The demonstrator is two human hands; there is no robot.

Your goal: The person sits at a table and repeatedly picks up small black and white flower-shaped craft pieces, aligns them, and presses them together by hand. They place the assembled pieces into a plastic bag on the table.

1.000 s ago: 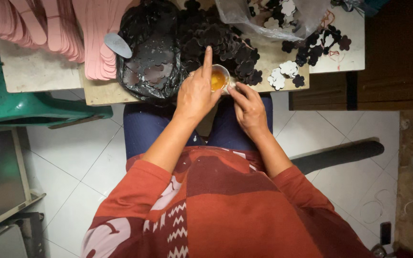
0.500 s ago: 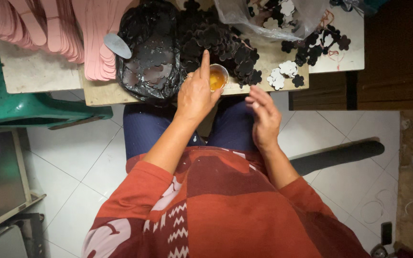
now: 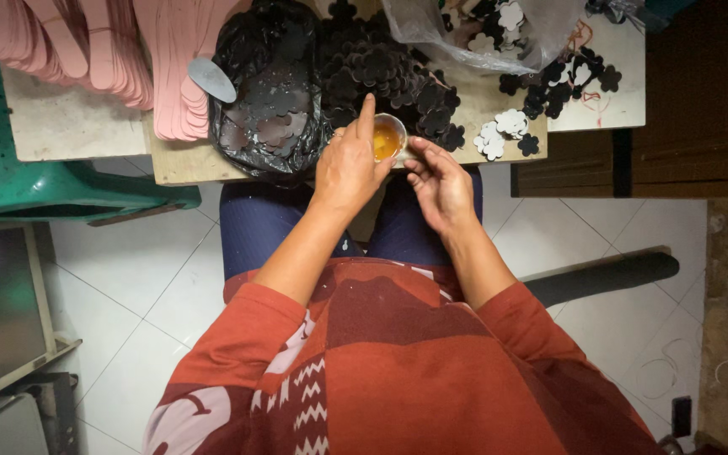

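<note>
Head view, looking down: at the edge of the surface (image 3: 187, 160), beside the heap of black flower cutouts (image 3: 381, 72), sits a small cup of amber liquid (image 3: 386, 140). My left hand (image 3: 349, 168) curls around the cup, forefinger pointing straight out. My right hand (image 3: 440, 181) is loosely open, fingertips touching the cup's rim, clasping nothing.

Cup (image 3: 387, 139) sits between both hands, bag (image 3: 263, 93) to its left.
</note>
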